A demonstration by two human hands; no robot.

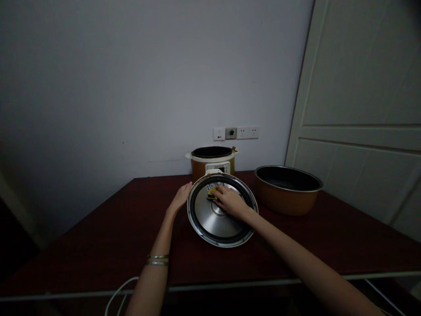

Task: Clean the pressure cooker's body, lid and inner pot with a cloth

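Observation:
A round metal cooker lid [215, 221] with a black seal ring lies inner side up, tilted, on the dark red table [98, 237]. My left hand [180, 197] grips the lid's left rim. My right hand [229, 200] presses a small yellow sponge [211, 193] against the lid's upper inner face, fingers closed over it. Two thin bangles sit on my left wrist.
Behind the lid stands an open orange-brown electric cooker body [213, 161] against the wall. Its inner pot [287, 188] sits to the right on the table. Wall sockets [236, 132] are above. A white door [362, 114] is at right, and a white cord [120, 293] hangs at the front edge.

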